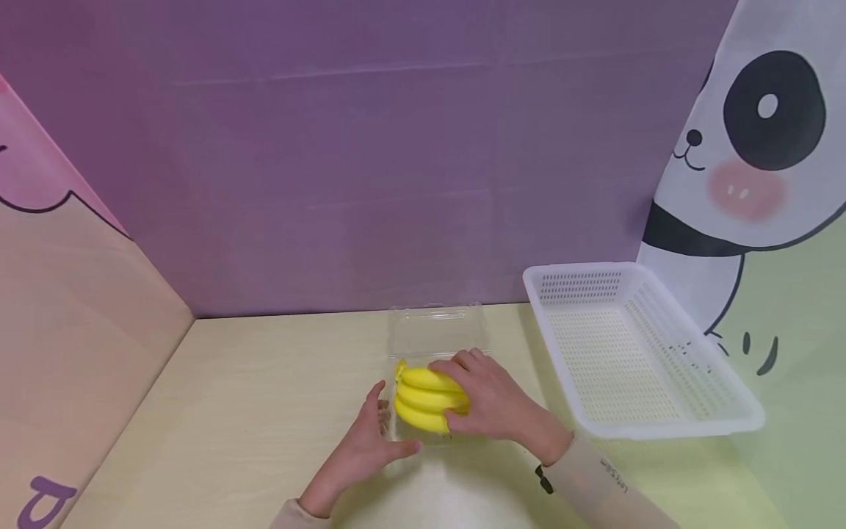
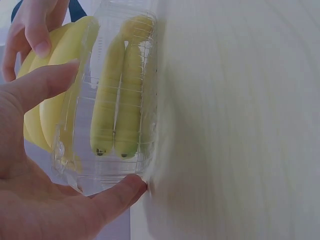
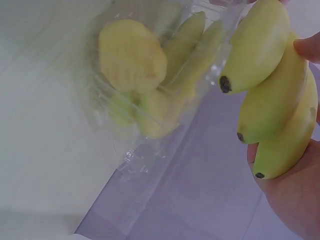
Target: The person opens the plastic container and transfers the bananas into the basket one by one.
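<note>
A yellow bunch of bananas (image 1: 426, 400) is in my right hand (image 1: 492, 397), gripped from the right with the thumb on the near side. The bunch overlaps a clear plastic clamshell box, whose raised lid (image 1: 436, 330) lies folded back at the far side. My left hand (image 1: 363, 444) is at the box's left end, thumb and fingers spread. In the left wrist view its fingertips are right at the box wall (image 2: 107, 175). Through the plastic show two slim bananas (image 2: 106, 105); the right wrist view also shows a rounded yellow fruit (image 3: 131, 55) in the box.
A white perforated plastic basket (image 1: 674, 427) stands on the right of the light wooden table (image 1: 264, 397). A purple wall panel (image 1: 344, 184) rises behind, with printed side panels left and right, one bearing a panda.
</note>
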`<control>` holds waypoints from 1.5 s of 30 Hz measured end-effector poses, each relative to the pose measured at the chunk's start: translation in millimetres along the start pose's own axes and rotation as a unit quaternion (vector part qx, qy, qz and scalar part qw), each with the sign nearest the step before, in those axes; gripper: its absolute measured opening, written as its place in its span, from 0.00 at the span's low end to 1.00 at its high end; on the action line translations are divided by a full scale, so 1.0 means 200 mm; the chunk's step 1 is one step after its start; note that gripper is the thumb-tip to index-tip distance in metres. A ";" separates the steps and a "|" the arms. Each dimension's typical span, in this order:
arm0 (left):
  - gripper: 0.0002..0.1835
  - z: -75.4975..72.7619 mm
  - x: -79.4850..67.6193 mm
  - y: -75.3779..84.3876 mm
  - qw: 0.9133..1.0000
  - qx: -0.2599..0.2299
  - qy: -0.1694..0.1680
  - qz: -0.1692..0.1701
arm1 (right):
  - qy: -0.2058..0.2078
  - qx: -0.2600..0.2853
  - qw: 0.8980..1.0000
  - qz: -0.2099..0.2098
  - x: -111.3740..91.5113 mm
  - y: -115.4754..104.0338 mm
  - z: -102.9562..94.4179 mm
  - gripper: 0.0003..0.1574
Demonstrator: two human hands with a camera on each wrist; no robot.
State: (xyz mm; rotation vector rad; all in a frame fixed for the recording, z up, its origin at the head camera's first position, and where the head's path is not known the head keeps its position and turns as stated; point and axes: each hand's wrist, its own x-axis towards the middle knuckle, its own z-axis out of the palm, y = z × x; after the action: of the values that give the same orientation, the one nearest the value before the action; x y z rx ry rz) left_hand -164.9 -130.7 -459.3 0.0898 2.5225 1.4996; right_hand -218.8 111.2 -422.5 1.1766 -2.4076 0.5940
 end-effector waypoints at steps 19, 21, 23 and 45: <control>0.65 0.01 0.01 -0.01 1.000 0.005 0.006 -0.006 | -0.007 -0.003 1.000 0.016 0.01 -0.03 -0.09 0.37; 0.66 0.01 0.01 -0.01 1.000 0.005 0.007 -0.005 | -0.002 -0.001 1.000 0.014 0.01 -0.03 -0.10 0.37; 0.66 0.01 0.01 -0.01 1.000 0.004 0.007 -0.004 | 0.001 -0.001 1.000 0.012 0.01 -0.03 -0.11 0.37; 0.66 0.01 0.00 0.00 1.000 -0.001 0.006 -0.011 | 0.022 -0.002 1.000 0.007 0.02 -0.05 -0.20 0.35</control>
State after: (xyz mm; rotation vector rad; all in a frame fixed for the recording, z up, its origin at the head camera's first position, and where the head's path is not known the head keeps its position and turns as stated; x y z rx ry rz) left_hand -164.2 -129.4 -459.6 0.0512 2.5227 1.4990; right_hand -206.5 123.7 -385.8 1.1324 -2.3808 0.6122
